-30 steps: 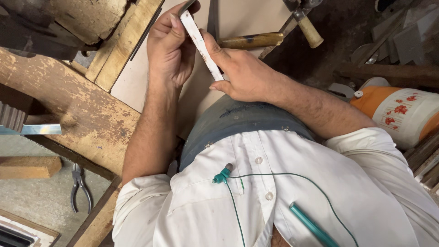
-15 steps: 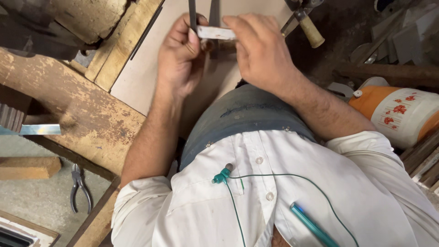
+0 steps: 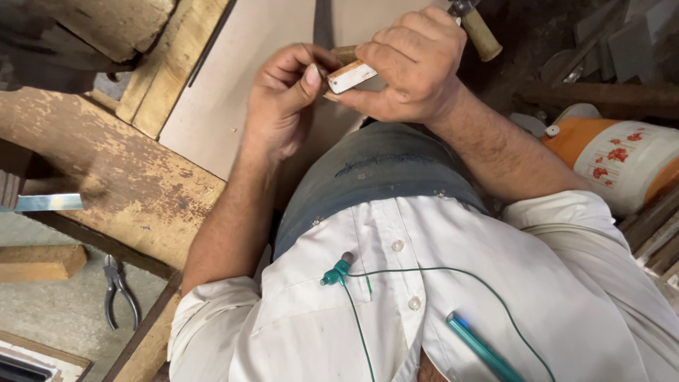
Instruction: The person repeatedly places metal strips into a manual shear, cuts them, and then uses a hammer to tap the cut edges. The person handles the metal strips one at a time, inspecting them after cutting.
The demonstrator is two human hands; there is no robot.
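My right hand (image 3: 414, 67) grips a short white flat strip with a brown edge (image 3: 351, 76) from above. My left hand (image 3: 286, 99) pinches the strip's left end between thumb and forefinger. Both hands hover over my blue-jeaned lap (image 3: 382, 170), above a pale flat board (image 3: 233, 78). Most of the strip is hidden under my right fingers.
A wooden-handled hammer (image 3: 479, 30) lies beyond my right hand. An orange and white flowered jug (image 3: 622, 159) stands at the right. A worn wooden beam (image 3: 106, 170) runs along the left, with pliers (image 3: 117, 290), a wood block (image 3: 35, 262) and a metal strip (image 3: 42, 203) below it.
The white strip looked long and slanted a second ago, then lay level. Now it shows short between both hands, which have drawn closer together and nearer my lap.
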